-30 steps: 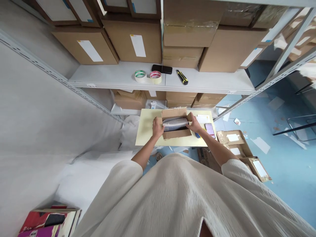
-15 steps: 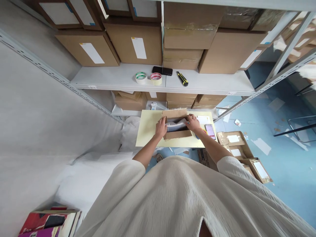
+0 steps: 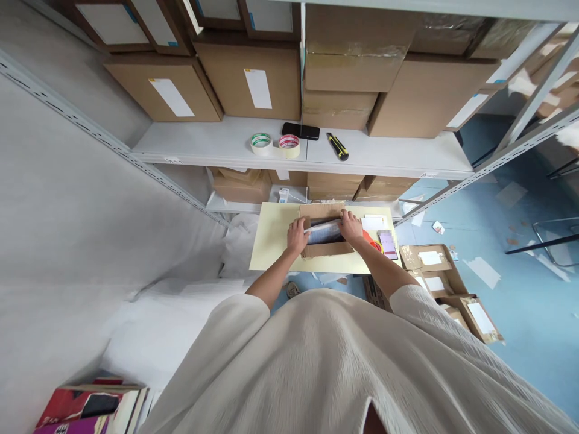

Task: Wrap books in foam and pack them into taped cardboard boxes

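An open cardboard box (image 3: 326,248) stands on a pale yellow board, its flaps folded outward. Inside it lies a grey-blue bundle in clear plastic wrap (image 3: 323,232), its whitish upper edge slanting up to the right. My left hand (image 3: 297,235) is closed at the bundle's left end, fingers over the box's side. At the other end, my right hand (image 3: 350,227) grips the bundle near the box's right rim. The fingertips of both hands are partly hidden. Beside my right wrist lies an orange-red and yellow ring-shaped thing (image 3: 373,241), partly covered by the forearm.
The yellow board (image 3: 271,241) also bears a phone (image 3: 388,245) and white labels (image 3: 373,223). On the shelf above are tape rolls (image 3: 288,146), a dark phone (image 3: 300,131) and a yellow-black cutter (image 3: 337,146). Opened cartons (image 3: 427,257) lie on the floor at right.
The wrapped bundle's curved, bulging upper edge now looks straighter and tilts up to the right. My right hand has shifted slightly, and more of the orange-red thing shows beside it.
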The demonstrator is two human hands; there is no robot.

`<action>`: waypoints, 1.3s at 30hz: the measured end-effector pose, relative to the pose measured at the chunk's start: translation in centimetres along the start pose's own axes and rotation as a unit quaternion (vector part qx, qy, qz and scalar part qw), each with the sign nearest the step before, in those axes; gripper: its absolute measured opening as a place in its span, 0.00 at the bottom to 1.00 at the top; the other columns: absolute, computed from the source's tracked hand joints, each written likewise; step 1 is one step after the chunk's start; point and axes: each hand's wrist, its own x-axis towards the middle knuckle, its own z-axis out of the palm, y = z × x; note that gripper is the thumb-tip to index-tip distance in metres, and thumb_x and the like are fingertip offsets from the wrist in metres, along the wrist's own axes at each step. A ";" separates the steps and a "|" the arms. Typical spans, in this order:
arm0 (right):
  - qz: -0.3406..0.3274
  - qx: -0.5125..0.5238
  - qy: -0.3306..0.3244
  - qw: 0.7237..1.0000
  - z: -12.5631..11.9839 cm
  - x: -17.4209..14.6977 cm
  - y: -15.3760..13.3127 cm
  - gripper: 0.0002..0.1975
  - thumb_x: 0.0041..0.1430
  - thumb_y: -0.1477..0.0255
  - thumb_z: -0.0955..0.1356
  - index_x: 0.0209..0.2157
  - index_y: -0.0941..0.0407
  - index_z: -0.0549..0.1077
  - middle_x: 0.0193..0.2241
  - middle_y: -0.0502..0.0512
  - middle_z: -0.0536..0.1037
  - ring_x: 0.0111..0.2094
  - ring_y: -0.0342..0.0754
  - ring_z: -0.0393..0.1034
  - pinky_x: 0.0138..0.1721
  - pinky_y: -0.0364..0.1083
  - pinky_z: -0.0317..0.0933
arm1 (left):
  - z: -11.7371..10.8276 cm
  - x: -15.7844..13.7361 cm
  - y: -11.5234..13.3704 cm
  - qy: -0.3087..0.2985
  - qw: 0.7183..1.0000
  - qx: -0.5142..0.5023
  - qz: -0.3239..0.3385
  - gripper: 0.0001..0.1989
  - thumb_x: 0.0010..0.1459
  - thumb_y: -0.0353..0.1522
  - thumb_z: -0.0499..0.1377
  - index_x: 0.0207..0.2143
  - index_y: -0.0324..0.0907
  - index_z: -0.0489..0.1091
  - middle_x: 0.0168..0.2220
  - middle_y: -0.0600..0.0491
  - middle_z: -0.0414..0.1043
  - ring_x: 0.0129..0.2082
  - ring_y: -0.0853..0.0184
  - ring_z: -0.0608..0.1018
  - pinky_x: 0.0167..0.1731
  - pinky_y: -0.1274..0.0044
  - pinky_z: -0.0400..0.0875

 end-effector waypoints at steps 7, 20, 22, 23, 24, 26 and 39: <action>-0.028 -0.009 -0.039 0.999 0.2 0.3 -0.4 0.19 0.79 0.67 0.63 0.66 0.56 0.71 0.65 0.72 0.73 0.65 0.66 0.67 0.62 0.58 0.66 | 0.3 0.3 0.9 -0.026 0.998 0.062 -0.013 0.15 0.71 0.25 0.60 0.56 0.46 0.74 0.68 0.41 0.67 0.67 0.48 0.70 0.64 0.58 0.70; -0.171 0.024 -0.233 0.957 -0.7 -2.0 3.3 0.69 0.52 0.42 0.81 0.85 0.44 0.47 0.85 0.66 0.46 0.83 0.74 0.40 0.78 0.70 0.44 | -1.4 0.0 -1.3 -0.247 0.962 0.073 0.087 0.62 0.55 0.63 0.71 0.81 0.43 0.56 0.86 0.30 0.39 0.85 0.35 0.45 0.79 0.45 0.48; -0.173 0.004 -0.262 0.950 -0.6 -2.4 3.0 0.76 0.48 0.41 0.82 0.86 0.45 0.42 0.86 0.69 0.39 0.85 0.75 0.33 0.79 0.72 0.39 | -1.5 0.0 -1.3 -0.277 0.953 0.081 0.088 0.73 0.46 0.66 0.74 0.83 0.42 0.51 0.86 0.28 0.34 0.86 0.33 0.39 0.79 0.43 0.43; -0.173 -0.005 -0.269 0.948 -0.5 -2.6 2.8 0.77 0.47 0.40 0.83 0.86 0.45 0.42 0.86 0.71 0.37 0.85 0.75 0.31 0.79 0.74 0.37 | -1.5 0.0 -1.2 -0.284 0.951 0.086 0.088 0.76 0.43 0.66 0.75 0.84 0.42 0.49 0.86 0.28 0.32 0.86 0.32 0.38 0.79 0.42 0.41; -0.174 -0.010 -0.271 0.947 -0.5 -2.7 2.5 0.77 0.47 0.40 0.83 0.86 0.46 0.42 0.86 0.72 0.36 0.85 0.76 0.30 0.79 0.74 0.37 | -1.6 0.0 -1.1 -0.290 0.949 0.090 0.088 0.78 0.41 0.66 0.76 0.84 0.42 0.48 0.86 0.27 0.31 0.85 0.31 0.37 0.79 0.41 0.40; -0.176 -0.008 -0.267 0.947 -0.6 -2.9 2.2 0.74 0.48 0.42 0.83 0.86 0.46 0.45 0.86 0.72 0.37 0.85 0.76 0.31 0.78 0.75 0.39 | -1.8 -0.1 -0.8 -0.298 0.945 0.098 0.089 0.79 0.40 0.65 0.77 0.85 0.41 0.48 0.86 0.27 0.30 0.85 0.31 0.36 0.79 0.40 0.38; -0.122 0.058 -0.213 0.968 -3.4 0.3 2.9 0.33 0.72 0.58 0.72 0.74 0.48 0.73 0.70 0.59 0.80 0.65 0.62 0.78 0.65 0.55 0.69 | -4.0 2.4 -0.2 -0.231 0.969 0.061 0.067 0.41 0.73 0.57 0.58 0.78 0.46 0.62 0.79 0.36 0.65 0.79 0.43 0.67 0.75 0.54 0.61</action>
